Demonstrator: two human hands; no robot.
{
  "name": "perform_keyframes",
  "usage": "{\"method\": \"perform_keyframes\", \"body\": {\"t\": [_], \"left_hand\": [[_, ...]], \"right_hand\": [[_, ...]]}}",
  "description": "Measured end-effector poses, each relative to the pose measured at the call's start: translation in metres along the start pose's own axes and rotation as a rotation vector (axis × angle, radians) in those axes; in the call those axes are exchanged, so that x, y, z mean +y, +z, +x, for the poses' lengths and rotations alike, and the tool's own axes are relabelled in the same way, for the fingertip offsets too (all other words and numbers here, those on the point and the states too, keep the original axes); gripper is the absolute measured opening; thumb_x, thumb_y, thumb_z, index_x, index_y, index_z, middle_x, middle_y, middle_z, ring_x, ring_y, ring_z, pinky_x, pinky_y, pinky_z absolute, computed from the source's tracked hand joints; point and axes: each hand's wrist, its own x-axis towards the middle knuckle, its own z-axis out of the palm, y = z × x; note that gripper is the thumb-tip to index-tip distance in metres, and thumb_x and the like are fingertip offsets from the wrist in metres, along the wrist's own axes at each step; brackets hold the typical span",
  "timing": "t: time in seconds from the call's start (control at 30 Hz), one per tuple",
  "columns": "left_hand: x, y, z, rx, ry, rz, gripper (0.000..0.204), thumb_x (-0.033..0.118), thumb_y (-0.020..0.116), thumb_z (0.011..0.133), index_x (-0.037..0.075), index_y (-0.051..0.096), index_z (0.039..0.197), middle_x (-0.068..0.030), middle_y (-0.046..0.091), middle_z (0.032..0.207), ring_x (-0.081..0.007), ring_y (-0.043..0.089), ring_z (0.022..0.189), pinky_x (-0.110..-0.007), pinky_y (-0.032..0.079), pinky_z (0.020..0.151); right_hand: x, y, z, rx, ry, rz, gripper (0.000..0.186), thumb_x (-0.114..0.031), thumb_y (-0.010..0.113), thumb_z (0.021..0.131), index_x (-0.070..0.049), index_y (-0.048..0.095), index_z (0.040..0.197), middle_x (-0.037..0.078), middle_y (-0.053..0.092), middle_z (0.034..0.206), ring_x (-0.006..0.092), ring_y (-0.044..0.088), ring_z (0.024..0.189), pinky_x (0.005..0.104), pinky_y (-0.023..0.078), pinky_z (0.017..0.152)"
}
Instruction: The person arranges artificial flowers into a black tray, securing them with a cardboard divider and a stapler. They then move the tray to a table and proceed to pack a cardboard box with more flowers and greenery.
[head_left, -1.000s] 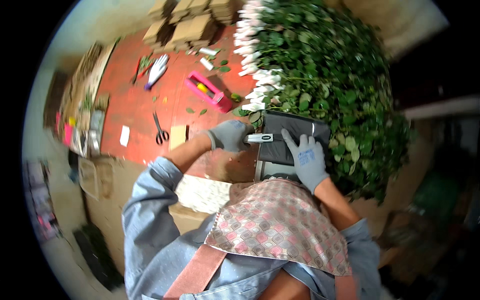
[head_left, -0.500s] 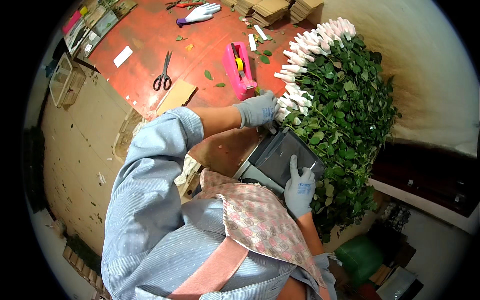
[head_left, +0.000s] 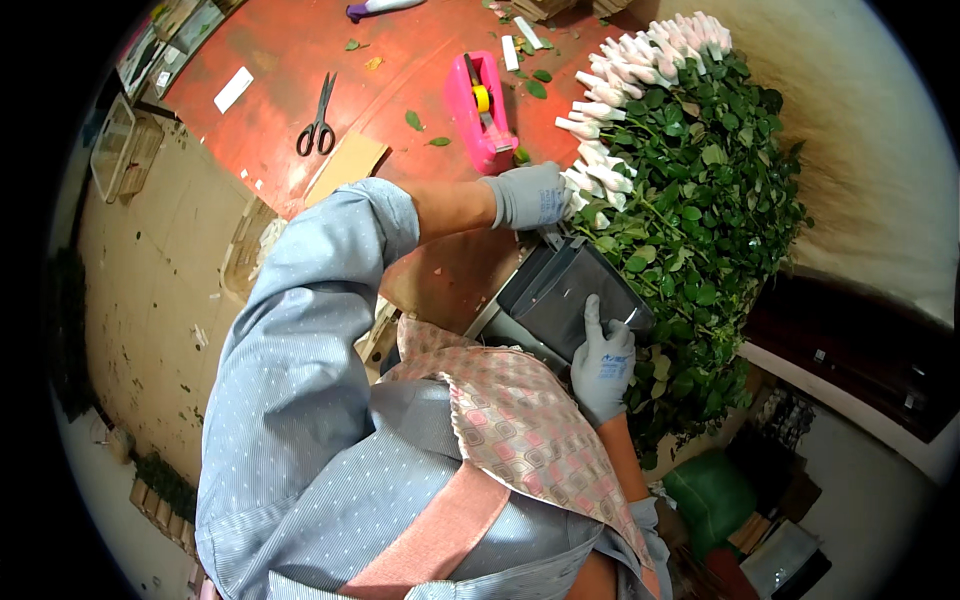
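Observation:
My left hand (head_left: pixel 530 196), in a grey glove, reaches across to a row of white-wrapped flower heads (head_left: pixel 612 180) at the near end of a large leafy bunch (head_left: pixel 700 210). Its fingers are curled, and their tips are partly hidden among the wraps. My right hand (head_left: pixel 603 370), gloved alike, lies on the dark lid of a box-shaped grey machine (head_left: pixel 565 290). The index finger is stretched out along the lid and nothing shows in the grasp. Just beyond my left hand stands a pink tape dispenser (head_left: pixel 483 115) with a yellow core.
Black-handled scissors (head_left: pixel 317 125), a cardboard piece (head_left: pixel 345 165) and a white card (head_left: pixel 233 90) lie on the red table (head_left: pixel 400 80). Loose leaves are scattered about. A purple-cuffed glove (head_left: pixel 380 8) shows at the far edge. Plastic crates (head_left: pixel 125 155) stand at left; a green sack (head_left: pixel 710 495) sits lower right.
The view has tilted, so the table things sit higher in the picture. My left hand has shifted slightly right against the flower heads. My right hand stays on the machine's lid.

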Motion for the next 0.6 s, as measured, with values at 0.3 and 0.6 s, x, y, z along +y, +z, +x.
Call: {"method": "perform_keyframes", "body": {"t": [0.3, 0.6], "left_hand": [[0.05, -0.054, -0.091, -0.114, 0.005, 0.138, 0.015, 0.024, 0.057, 0.089, 0.011, 0.064, 0.093, -0.0068, 0.061, 0.092, -0.0261, 0.061, 0.088, -0.046, 0.047, 0.086], [0.094, -0.061, -0.12, 0.105, -0.02, -0.05, 0.019, 0.028, 0.057, 0.091, 0.01, 0.062, 0.091, -0.0078, 0.056, 0.09, -0.026, 0.057, 0.084, -0.044, 0.046, 0.084]], "right_hand": [[-0.003, 0.0, -0.005, -0.077, 0.059, -0.015, 0.084, -0.008, 0.064, 0.086, -0.025, 0.033, 0.162, 0.02, 0.054, 0.114, 0.0376, 0.054, 0.104, 0.0498, 0.046, 0.093], [-0.001, 0.003, -0.003, -0.054, 0.004, -0.05, 0.085, -0.007, 0.064, 0.084, -0.021, 0.034, 0.162, 0.021, 0.054, 0.111, 0.0369, 0.054, 0.101, 0.0477, 0.046, 0.088]]}}
